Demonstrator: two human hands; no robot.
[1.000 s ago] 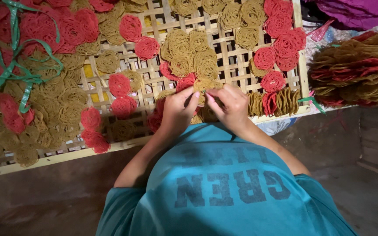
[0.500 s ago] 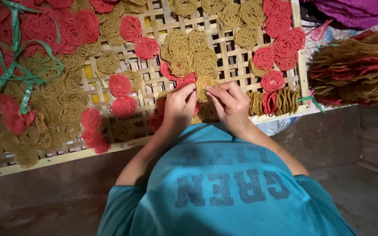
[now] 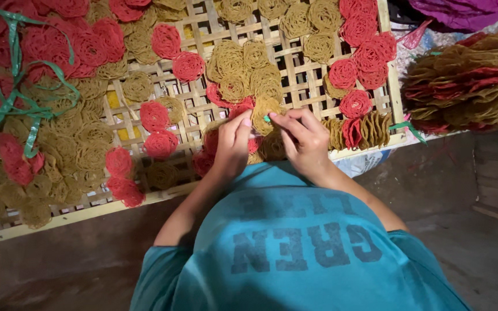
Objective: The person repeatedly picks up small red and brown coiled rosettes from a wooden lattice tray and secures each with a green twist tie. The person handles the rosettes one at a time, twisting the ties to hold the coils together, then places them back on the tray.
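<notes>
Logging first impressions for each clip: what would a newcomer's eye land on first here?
First, the two hands meeting at centre: the left hand and right hand pinch a tan lacy disc over a woven bamboo tray. Next, the red discs and tan ones scattered across the tray, with green plastic strips at far left and a bundled stack of discs at right.

Left hand (image 3: 230,147) and right hand (image 3: 305,141) — fingertips together

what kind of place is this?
Likely a small home workshop drying or sorting food by hand: a woven bamboo rack covered in red and yellow noodle-like discs, bundled stacks beside it, and a bare earthen floor.
</notes>
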